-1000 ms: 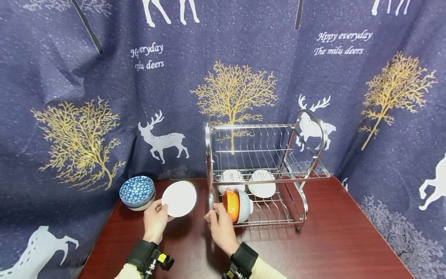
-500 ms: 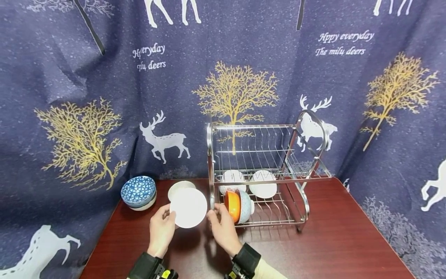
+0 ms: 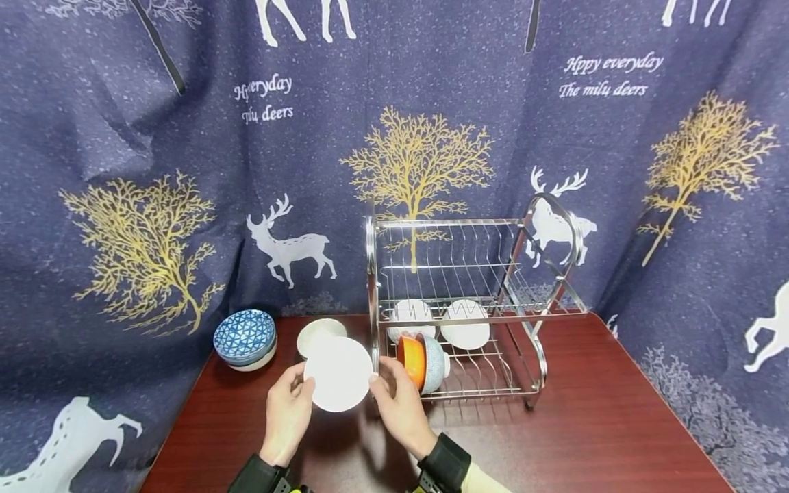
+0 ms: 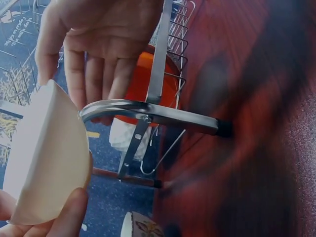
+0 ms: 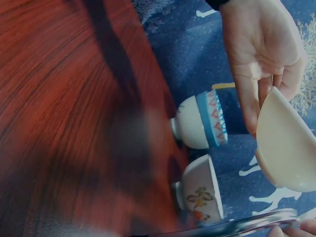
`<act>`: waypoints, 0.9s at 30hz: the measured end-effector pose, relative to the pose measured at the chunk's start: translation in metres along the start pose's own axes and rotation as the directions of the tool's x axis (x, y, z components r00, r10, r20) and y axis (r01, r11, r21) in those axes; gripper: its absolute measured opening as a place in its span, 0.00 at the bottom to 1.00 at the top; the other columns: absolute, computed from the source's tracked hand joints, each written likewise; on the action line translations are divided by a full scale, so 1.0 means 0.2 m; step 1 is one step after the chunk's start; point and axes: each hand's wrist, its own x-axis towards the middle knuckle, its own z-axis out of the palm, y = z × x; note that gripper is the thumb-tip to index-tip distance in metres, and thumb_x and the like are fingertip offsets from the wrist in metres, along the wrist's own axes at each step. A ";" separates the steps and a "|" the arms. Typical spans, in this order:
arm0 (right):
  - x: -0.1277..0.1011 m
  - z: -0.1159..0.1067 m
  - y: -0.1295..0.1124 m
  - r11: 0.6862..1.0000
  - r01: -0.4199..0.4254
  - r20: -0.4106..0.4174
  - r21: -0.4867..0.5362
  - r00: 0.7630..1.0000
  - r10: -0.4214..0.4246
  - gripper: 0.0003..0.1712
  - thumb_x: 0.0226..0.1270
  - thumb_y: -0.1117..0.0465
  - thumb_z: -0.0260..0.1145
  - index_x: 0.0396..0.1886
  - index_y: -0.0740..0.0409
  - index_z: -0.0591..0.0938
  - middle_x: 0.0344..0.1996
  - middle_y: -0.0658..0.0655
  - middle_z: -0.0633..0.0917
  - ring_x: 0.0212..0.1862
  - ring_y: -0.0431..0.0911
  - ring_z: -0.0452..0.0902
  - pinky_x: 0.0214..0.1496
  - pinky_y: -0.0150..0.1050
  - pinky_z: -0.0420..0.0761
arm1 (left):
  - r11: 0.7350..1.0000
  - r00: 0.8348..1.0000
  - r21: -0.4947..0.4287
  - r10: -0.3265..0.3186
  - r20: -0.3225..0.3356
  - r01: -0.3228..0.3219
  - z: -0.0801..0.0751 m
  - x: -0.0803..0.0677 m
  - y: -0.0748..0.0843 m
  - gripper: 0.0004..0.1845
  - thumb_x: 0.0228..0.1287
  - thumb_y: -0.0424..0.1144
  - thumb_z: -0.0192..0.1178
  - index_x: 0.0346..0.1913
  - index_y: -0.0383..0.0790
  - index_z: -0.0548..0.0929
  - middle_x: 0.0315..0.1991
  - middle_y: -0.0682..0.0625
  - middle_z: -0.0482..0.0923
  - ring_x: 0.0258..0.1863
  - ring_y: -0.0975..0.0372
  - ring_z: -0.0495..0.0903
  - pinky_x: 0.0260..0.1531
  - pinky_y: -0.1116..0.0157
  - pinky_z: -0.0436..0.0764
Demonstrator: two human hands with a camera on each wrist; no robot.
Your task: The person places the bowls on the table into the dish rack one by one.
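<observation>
From the head camera, the backdrop cloth (image 3: 123, 137) bears white script: "Hppy everyday" over "The milu deers" at the upper right, and a fold-broken version at the upper left. The left hand (image 3: 287, 414) holds a plain white bowl (image 3: 338, 374) above the dark red table (image 3: 585, 424), its fingers curled on the left rim. The bowl is tipped up on edge, its round mouth facing the camera. The right hand (image 3: 399, 405) touches the bowl's right rim with nearly straight fingers, just in front of the metal dish rack (image 3: 468, 274). An orange-lined bowl (image 3: 419, 361) stands on edge in the rack's lower tier. A second white bowl (image 3: 319, 332) and a stack of blue patterned bowls (image 3: 244, 339) sit on the table behind.

In the left wrist view, the white bowl (image 4: 47, 158) shows in profile, smooth, cream and unmarked, pinched at its lower edge by a thumb. The right hand (image 4: 101, 49) hangs open beside it, fingers straight, before the rack's frame (image 4: 148, 111).

In the right wrist view, the left hand (image 5: 261, 54) grips the bowl (image 5: 286, 143) by its rim. A blue-banded bowl (image 5: 202, 121) and a flower-painted bowl (image 5: 200, 190) lie beneath.
</observation>
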 end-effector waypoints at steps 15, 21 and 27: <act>-0.03 -0.09 -0.05 0.964 0.139 0.081 0.228 0.984 -0.161 0.23 0.68 0.70 0.59 0.61 0.69 0.68 0.55 0.66 0.77 0.56 0.57 0.74 0.57 0.40 0.75 | 0.991 0.998 -0.130 0.044 0.037 -0.039 0.01 -0.05 0.08 0.14 0.65 0.26 0.53 0.52 0.32 0.79 0.45 0.38 0.81 0.41 0.68 0.81 0.40 0.76 0.77; -0.04 -0.13 -0.05 0.958 0.122 0.144 0.259 0.976 -0.163 0.22 0.69 0.70 0.57 0.61 0.70 0.68 0.53 0.68 0.78 0.53 0.50 0.77 0.55 0.38 0.76 | 0.984 0.998 -0.175 0.034 0.058 -0.023 0.03 -0.06 0.08 0.14 0.64 0.24 0.53 0.50 0.31 0.80 0.44 0.38 0.82 0.40 0.65 0.82 0.40 0.73 0.78; -0.05 -0.15 -0.08 0.949 0.062 0.127 0.309 0.986 -0.106 0.20 0.66 0.68 0.60 0.57 0.69 0.71 0.48 0.69 0.79 0.50 0.46 0.78 0.52 0.39 0.78 | 0.986 0.997 -0.164 0.041 0.066 -0.030 0.04 -0.07 0.10 0.14 0.64 0.24 0.53 0.50 0.32 0.80 0.44 0.39 0.82 0.40 0.65 0.81 0.39 0.73 0.78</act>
